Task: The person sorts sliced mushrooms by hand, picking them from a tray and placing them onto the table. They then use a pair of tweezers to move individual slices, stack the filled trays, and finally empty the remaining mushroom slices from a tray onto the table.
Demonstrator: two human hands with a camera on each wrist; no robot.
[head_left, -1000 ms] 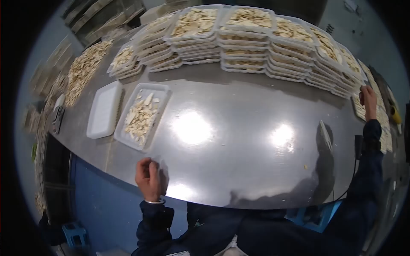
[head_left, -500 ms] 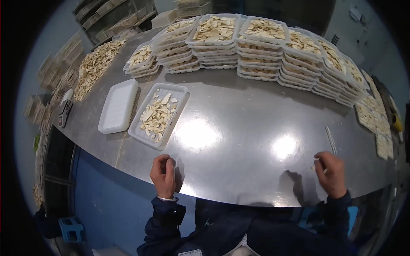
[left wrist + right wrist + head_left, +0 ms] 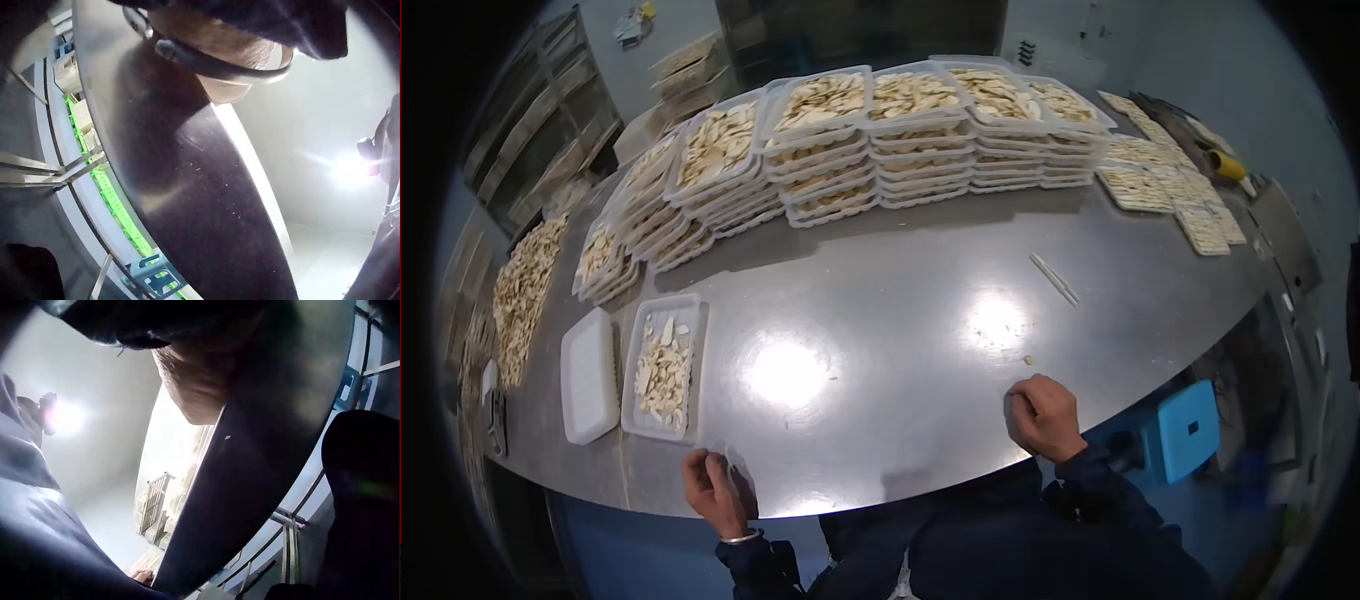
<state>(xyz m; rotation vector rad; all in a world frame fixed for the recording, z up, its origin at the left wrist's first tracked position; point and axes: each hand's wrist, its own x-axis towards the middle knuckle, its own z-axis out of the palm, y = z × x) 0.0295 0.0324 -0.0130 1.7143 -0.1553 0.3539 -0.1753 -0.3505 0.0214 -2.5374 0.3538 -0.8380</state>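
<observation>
My left hand [image 3: 715,492] rests at the table's front edge with fingers loosely curled and nothing in them. Just beyond it lies a clear plastic tray [image 3: 646,318] with a thin layer of pale dried slices [image 3: 663,375]. My right hand [image 3: 1043,415] is also loosely curled near the front edge, holding nothing. A small pale piece [image 3: 1028,360] lies just past its knuckles. Farther back is a pair of slim metal tweezers [image 3: 1055,278]. In the left wrist view a bracelet [image 3: 225,72] circles the wrist; both wrist views hide the fingers.
Stacked trays of slices [image 3: 830,150] line the back of the metal table [image 3: 880,330]. An upturned white tray [image 3: 590,375] sits at left, before a heap of loose slices [image 3: 530,290]. Flat filled trays [image 3: 1160,185] lie at right. A blue stool [image 3: 1190,430] stands below the edge.
My right hand has come back from the far right end of the tray stacks to the front edge. The left hand stays near the slice tray. The head view has turned right.
</observation>
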